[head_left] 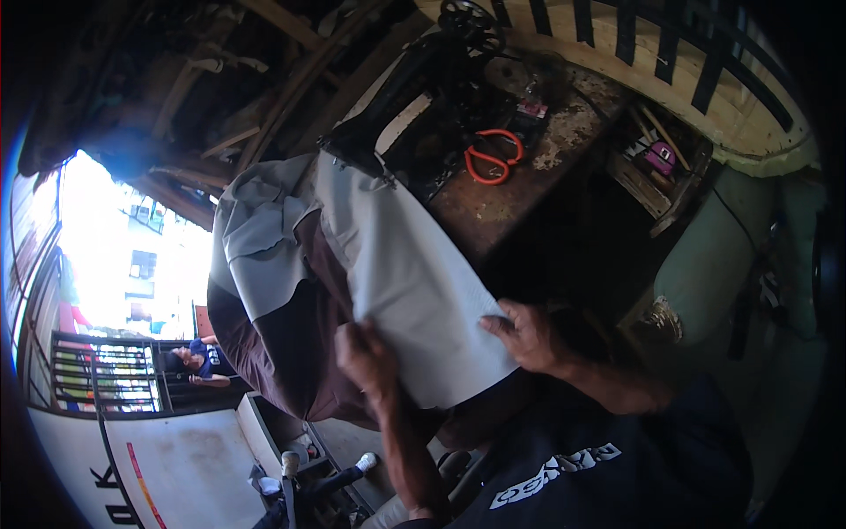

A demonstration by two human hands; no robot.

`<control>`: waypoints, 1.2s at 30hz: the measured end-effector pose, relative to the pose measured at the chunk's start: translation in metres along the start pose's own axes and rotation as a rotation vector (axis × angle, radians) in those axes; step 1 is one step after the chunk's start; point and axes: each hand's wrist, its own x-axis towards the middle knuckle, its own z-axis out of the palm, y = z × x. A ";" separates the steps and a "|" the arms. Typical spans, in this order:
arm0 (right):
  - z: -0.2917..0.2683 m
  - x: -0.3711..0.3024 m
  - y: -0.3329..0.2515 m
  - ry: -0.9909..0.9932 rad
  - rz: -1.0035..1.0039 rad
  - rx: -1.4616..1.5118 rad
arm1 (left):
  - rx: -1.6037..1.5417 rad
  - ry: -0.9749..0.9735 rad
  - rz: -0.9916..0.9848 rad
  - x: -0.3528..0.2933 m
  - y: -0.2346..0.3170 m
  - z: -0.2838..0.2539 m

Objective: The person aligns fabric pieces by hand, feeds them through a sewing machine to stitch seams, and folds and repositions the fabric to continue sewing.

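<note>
A large piece of cloth, with a light grey panel (414, 273) and dark maroon parts (286, 357), hangs from the sewing machine table toward me. My right hand (529, 339) pinches the grey panel's right edge between thumb and fingers. Closed in a fist, my left hand (368, 361) grips the cloth where grey meets maroon. Between the two hands the grey panel lies fairly flat. Its far end reaches under the head of a black sewing machine (379, 110); the needle area is too dark to make out.
Scissors with orange handles (493, 159) lie on the worn wooden tabletop (480, 207) right of the machine. An open drawer (641, 181) holds a pink item and sticks. A stuffed green sack (709, 256) stands at right. Another person (207, 361) is at far left near a railing.
</note>
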 end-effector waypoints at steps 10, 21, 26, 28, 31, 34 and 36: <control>-0.002 -0.023 0.003 0.064 -0.001 0.052 | 0.292 -0.155 -0.028 0.032 0.032 -0.033; 0.008 -0.027 0.012 0.006 0.064 0.051 | 0.157 -0.509 0.500 0.023 0.111 0.035; 0.003 -0.028 0.018 0.020 0.032 0.076 | 0.186 -0.630 0.487 0.020 0.102 0.046; 0.000 -0.028 0.015 0.020 0.024 0.088 | 0.191 -0.628 0.488 0.021 0.103 0.047; -0.004 -0.026 0.013 -0.013 0.062 0.106 | 0.195 -0.632 0.475 0.021 0.109 0.044; -0.004 -0.027 0.017 -0.022 0.085 0.069 | 0.205 -0.642 0.480 0.019 0.109 0.046; 0.001 -0.027 0.023 0.008 0.036 0.043 | 0.220 -0.640 0.492 0.019 0.107 0.047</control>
